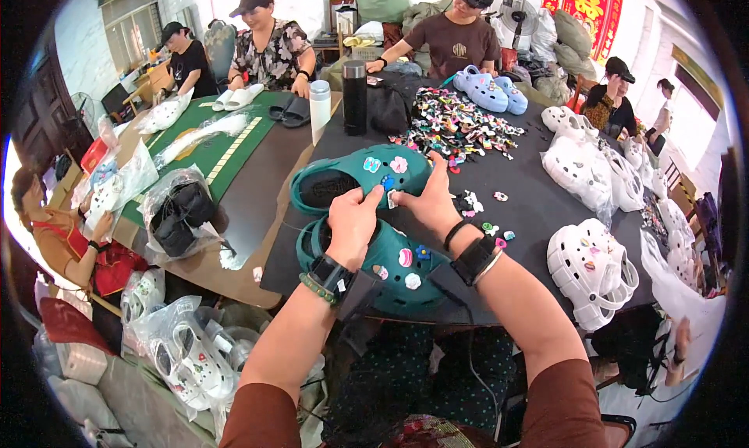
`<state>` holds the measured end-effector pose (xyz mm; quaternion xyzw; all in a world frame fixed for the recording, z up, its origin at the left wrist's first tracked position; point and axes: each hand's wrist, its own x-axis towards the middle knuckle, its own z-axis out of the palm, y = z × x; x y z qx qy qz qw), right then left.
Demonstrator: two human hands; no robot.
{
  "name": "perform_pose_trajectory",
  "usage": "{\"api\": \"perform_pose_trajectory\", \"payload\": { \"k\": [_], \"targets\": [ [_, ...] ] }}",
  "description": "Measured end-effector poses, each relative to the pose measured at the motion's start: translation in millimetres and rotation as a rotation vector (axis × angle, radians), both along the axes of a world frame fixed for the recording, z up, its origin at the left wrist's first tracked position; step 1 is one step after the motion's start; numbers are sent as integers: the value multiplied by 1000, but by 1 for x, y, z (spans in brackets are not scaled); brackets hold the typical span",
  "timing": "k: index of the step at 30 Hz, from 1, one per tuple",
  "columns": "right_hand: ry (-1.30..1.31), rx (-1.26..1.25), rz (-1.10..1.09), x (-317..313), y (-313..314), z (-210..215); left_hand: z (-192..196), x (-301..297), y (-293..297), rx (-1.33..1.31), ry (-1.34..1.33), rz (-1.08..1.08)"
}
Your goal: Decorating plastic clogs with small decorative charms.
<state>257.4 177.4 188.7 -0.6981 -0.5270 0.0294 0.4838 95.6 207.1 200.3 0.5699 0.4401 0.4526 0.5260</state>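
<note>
A teal clog [355, 167] with pink, light-blue and blue charms lies sideways on the dark table, its toe to the right. My right hand [431, 204] curls its fingers over the toe, with its thumb against the front. Bent fingers of my left hand [355, 220] pinch at a small blue shoe charm [387, 183] on the upper; a small white piece shows between the two thumbs. Nearer to me lies the second teal clog [390, 272], carrying several charms and partly covered by my left hand and wrist.
A heap of colourful charms [460, 124] spreads beyond the clogs, with light-blue clogs [490, 89] behind. White clogs [591, 272] line the right side. A black bottle [354, 97] and a white bottle [320, 111] stand at the back left. Several people sit around the tables.
</note>
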Motion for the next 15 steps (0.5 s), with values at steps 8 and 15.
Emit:
{"api": "perform_pose_trajectory", "payload": {
  "k": [8, 15],
  "targets": [
    [264, -77, 142, 10, 7, -13, -10, 1, 6, 165, 227, -28],
    [85, -293, 87, 17, -5, -11, -3, -4, 12, 389, 695, -152]
  ]
}}
